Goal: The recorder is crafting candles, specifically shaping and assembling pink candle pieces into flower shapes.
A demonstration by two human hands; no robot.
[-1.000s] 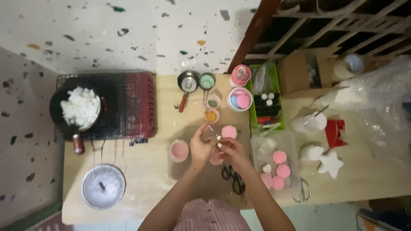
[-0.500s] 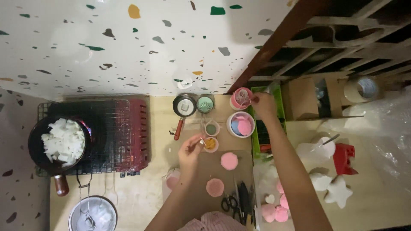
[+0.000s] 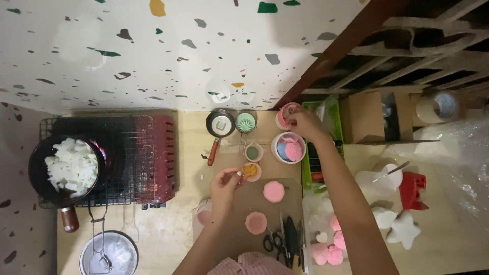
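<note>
My left hand [image 3: 225, 184] hovers over the wooden table [image 3: 173, 224], fingers pinched on a tiny white item beside a small pink cup of orange stuff [image 3: 250, 171]. My right hand [image 3: 301, 124] reaches far back to a pink container [image 3: 284, 116] near the wall, its fingers at the rim; what it grips is hidden. Two pink flower-shaped pieces [image 3: 274, 191] [image 3: 255, 223] lie between my arms. A white bowl [image 3: 288, 148] with pink and blue discs sits just under my right wrist.
A red portable stove [image 3: 137, 153] holds a dark pan of white chunks [image 3: 69, 168]. A steel strainer bowl [image 3: 109, 254], small pans [image 3: 220, 125], green basket [image 3: 326, 147], scissors [image 3: 277, 242], pink and white moulded shapes [image 3: 402, 229], red holder [image 3: 413, 189], cardboard box [image 3: 367, 117] surround.
My right hand left the pink piece by my left hand and reached back to the pink container. My left hand lifted toward the orange cup. The view shifted down the table.
</note>
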